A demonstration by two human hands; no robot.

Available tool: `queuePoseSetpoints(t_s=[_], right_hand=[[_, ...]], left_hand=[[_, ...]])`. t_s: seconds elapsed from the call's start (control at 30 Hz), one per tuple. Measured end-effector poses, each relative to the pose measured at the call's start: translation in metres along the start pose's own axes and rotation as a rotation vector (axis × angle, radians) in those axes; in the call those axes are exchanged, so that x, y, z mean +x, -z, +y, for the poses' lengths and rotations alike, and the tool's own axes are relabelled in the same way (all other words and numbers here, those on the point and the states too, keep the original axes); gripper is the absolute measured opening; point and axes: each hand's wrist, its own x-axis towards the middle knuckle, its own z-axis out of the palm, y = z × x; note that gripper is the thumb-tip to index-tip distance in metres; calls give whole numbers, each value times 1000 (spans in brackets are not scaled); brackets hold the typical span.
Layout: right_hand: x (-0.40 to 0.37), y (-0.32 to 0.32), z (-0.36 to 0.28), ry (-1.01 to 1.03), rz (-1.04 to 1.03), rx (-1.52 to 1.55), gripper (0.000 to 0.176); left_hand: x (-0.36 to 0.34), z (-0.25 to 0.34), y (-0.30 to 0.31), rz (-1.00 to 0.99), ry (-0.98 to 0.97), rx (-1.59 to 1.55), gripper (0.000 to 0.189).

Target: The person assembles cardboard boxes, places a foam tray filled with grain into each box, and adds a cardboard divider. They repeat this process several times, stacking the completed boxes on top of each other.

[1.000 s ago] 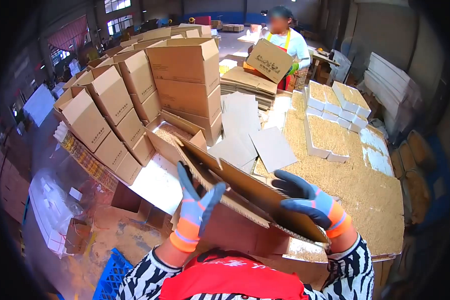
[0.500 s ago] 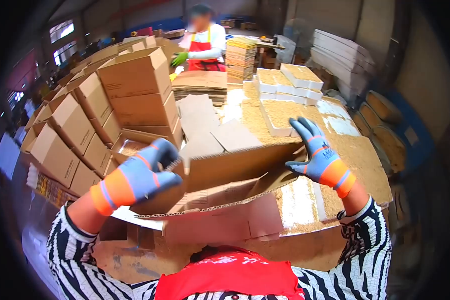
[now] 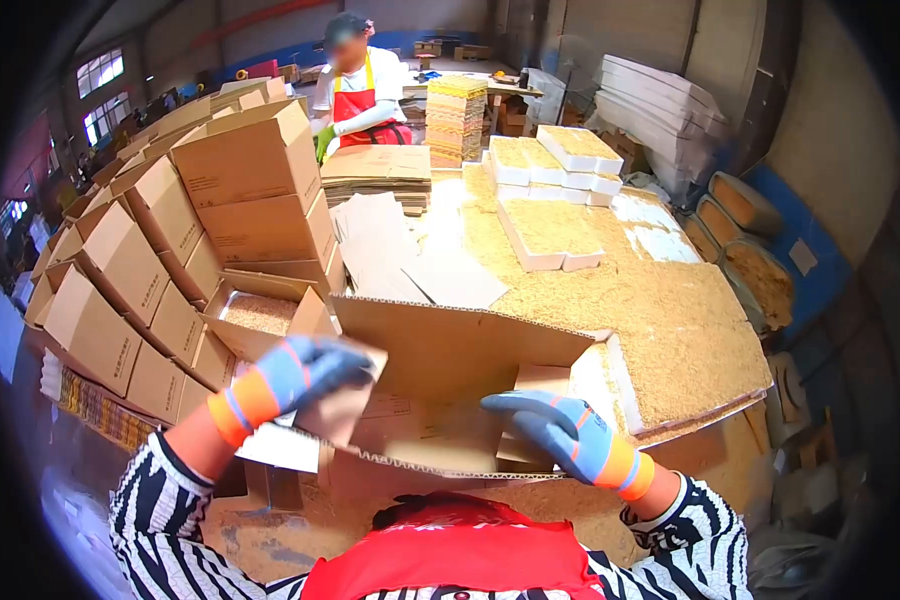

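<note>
A brown cardboard box (image 3: 440, 355) stands in front of me, its top open and its long far flap raised. My left hand (image 3: 315, 375), in a blue-grey glove with an orange cuff, lies against the box's left end flap (image 3: 342, 415). Its fingers reach out to the right and are slightly blurred. Over the right end of the box is my right hand (image 3: 560, 430), gloved alike, fingers stretched out toward the left. It rests by the right end flap (image 3: 542, 380), which leans inward. The near edge of the box runs below both hands.
Stacked cartons (image 3: 250, 165) stand at left, beside a small open box (image 3: 260, 310) with granular contents. Flat cardboard (image 3: 375, 165) and loose sheets (image 3: 370, 235) lie ahead. White trays (image 3: 545, 235) sit on the crumb-covered table (image 3: 670, 320). A co-worker (image 3: 365, 95) stands beyond.
My right hand has moved down and left, from the box's raised right corner to over its right end. The left hand has shifted slightly right, with the left flap now under it. The box sits lower.
</note>
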Motion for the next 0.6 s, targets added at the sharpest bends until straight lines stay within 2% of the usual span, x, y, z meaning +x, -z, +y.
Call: queuePoseSetpoints(t_s=[0.07, 0.1, 0.13, 0.17, 0.2, 0.27, 0.3, 0.33, 0.4, 0.43, 0.47, 0.5, 0.53, 0.6], right_hand=[[-5, -1, 23, 16, 71, 135, 32], [-6, 2, 32, 138, 143, 77, 33], [-5, 3, 37, 138, 194, 76, 35], [-6, 2, 42, 118, 205, 85, 37], [-8, 3, 46, 101, 215, 81, 38], [-12, 2, 48, 72, 215, 220, 39], [-13, 2, 48, 57, 215, 289, 40], [-13, 7, 45, 46, 185, 242, 39], [-16, 18, 36, 23, 125, 148, 36], [-18, 12, 27, -15, 297, 260, 27], [-10, 16, 23, 198, 456, -16, 29], [0, 26, 2, 277, 503, -365, 36], [10, 35, -18, 357, 542, -715, 44], [33, 28, -5, 307, 600, -632, 58]], left_hand=[[-15, -5, 4, -241, -12, -74, 66], [-22, -5, 7, -218, -53, -275, 89], [-28, -8, 10, -194, -94, -475, 111], [-34, -15, 11, -235, -117, -479, 128], [-38, -14, 3, -268, -233, -323, 115], [-46, -22, -15, -29, -288, -191, 74], [-46, -23, -32, 247, -34, -320, 40], [-38, -30, -40, 440, -57, -466, 42], [-11, -27, -53, 760, -92, -206, 68], [2, -27, -56, 830, -186, 218, 77], [11, -30, -58, 879, -264, 645, 85], [17, -39, -57, 778, -209, 447, 94], [19, -39, -56, 779, -206, 434, 99], [21, -45, -55, 780, -264, 394, 103]])
